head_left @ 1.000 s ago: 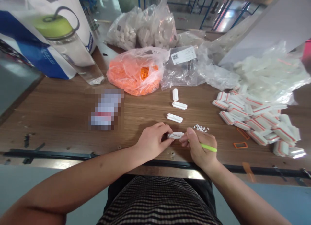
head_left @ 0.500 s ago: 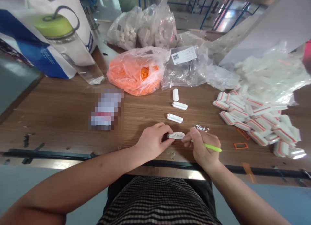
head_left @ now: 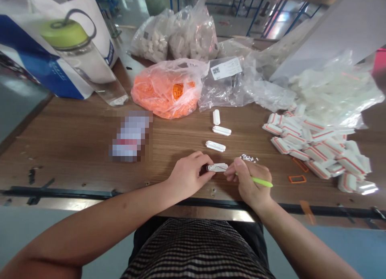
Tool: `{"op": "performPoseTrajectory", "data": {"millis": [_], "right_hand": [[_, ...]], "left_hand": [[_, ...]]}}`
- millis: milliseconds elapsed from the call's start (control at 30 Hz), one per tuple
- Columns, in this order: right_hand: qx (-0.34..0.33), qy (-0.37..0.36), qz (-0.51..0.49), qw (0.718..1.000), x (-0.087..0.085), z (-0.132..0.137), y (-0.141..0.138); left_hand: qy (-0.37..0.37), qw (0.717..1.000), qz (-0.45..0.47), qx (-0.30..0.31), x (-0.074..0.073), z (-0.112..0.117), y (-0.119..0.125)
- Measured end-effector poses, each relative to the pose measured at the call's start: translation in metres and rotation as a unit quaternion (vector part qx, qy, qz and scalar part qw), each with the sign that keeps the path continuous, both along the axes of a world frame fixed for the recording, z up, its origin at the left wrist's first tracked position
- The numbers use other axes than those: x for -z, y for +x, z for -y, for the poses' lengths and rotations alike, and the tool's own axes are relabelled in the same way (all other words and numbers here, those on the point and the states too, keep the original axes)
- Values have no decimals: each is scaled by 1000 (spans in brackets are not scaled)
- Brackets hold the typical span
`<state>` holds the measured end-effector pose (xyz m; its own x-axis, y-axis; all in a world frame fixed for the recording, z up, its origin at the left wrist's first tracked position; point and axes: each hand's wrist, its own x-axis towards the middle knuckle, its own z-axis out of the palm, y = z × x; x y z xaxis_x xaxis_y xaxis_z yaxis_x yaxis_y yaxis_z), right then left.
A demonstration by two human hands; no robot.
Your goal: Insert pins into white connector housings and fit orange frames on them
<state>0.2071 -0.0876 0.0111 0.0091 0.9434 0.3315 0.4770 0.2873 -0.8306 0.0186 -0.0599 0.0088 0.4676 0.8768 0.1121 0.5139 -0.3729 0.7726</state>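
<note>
My left hand pinches the left end of a small white plastic housing that has a row of tiny slots. In my right hand is a slim pen-like tool with a lime-green handle; its thin dark tip reaches over the housing from the right. Beyond my fingers, similar white housings lie in a loose column, several small slots showing on the closest one. Tiny white pieces are scattered just past my right hand, partly hidden by it.
To the right is a heap of white housings with orange edging, with orange frames beside it. Clear bags and a bag of orange parts line the back. A blurred flat object and a bottle are at left.
The whole view has shifted slightly. Both hands keep their hold on the housing and the tool, with almost no other movement visible.
</note>
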Motion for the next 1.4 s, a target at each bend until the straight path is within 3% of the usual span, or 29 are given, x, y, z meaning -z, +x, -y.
{"op": "performPoseTrajectory", "data": {"millis": [500, 933, 1133, 1400], "right_hand": [[22, -21, -63, 998, 0, 0, 0], [20, -38, -51, 998, 2, -1, -1], [21, -26, -14, 999, -1, -1, -2], [-33, 30, 67, 997, -4, 0, -2]], "left_hand": [[-1, 1000, -6, 3, 0, 0, 0], [-2, 1000, -6, 4, -1, 0, 0], [1, 1000, -11, 2, 0, 0, 0], [-22, 1000, -13, -2, -4, 1, 1]]}}
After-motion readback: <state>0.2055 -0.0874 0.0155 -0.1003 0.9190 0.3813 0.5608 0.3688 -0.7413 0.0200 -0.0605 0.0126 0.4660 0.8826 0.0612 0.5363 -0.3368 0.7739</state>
